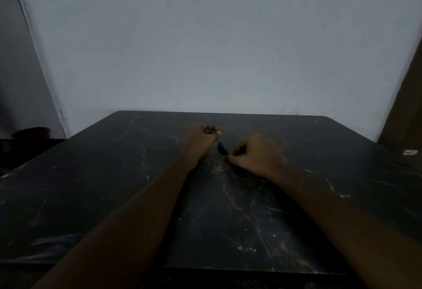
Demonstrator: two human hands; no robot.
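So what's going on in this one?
A person has both forearms stretched out over a dark marble table. The right hand has its fingers curled and seems to pinch one end of a small dark stick, perhaps a pen, which lies between the hands. The left hand is closed in a fist just beyond it; the dim light hides whether it holds anything. A small white thing lies near the table's right edge.

The head-worn camera looks forward and down across the table (91, 197) to the far wall (205, 49), with the left hand (204, 137) and right hand (255, 154) mid-frame.
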